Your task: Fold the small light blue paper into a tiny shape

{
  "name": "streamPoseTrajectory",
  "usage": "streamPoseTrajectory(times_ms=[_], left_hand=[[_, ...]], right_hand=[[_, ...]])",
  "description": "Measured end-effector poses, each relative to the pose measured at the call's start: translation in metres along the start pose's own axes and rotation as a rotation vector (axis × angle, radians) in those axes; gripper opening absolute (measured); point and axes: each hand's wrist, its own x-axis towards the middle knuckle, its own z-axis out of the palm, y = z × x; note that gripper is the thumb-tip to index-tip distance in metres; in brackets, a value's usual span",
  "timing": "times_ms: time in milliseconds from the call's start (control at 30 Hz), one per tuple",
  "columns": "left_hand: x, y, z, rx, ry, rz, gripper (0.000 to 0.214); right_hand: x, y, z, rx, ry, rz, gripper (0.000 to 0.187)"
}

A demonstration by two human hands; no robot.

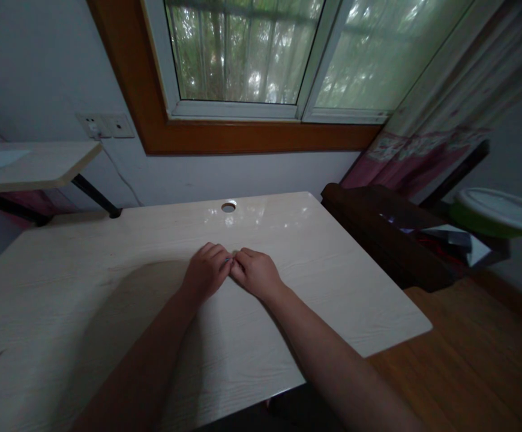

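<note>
Both of my hands meet over the middle of the pale wood-grain desk [153, 336], fingertips together. My left hand [206, 271] is closed, its fingers curled and pinched toward the right. My right hand [256, 271] is closed as well, its thumb and fingers pressed up against the left fingertips. A tiny bluish speck and a small pale-greenish bit show between the fingertips. What they belong to is too small and too covered to name.
A round cable hole [228, 207] sits near the desk's back edge. At left stands a raised shelf [40, 174] on black legs, below a wall socket [105, 126]. A window [247, 54] lies ahead. Past the right edge are dark furniture [378, 234] and a green tub [481, 219].
</note>
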Motion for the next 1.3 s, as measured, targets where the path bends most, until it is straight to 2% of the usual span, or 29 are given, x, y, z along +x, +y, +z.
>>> streamPoseTrajectory(times_ms=[200, 400, 1033, 1300], left_hand=[[0.001, -0.001, -0.001, -0.035, 0.015, -0.034, 0.007], [0.001, -0.004, 0.0, -0.04, 0.036, -0.048, 0.009], [-0.001, -0.007, 0.004, -0.041, -0.024, 0.016, 0.01], [0.001, -0.008, 0.002, -0.059, 0.036, -0.012, 0.009]], right_hand=[[-0.001, -0.003, -0.003, 0.024, 0.041, 0.034, 0.02], [-0.001, 0.0, -0.001, 0.211, 0.131, 0.065, 0.011], [0.003, 0.016, 0.003, 0.431, 0.085, -0.054, 0.009], [0.003, 0.013, 0.005, 0.436, 0.166, -0.022, 0.005]])
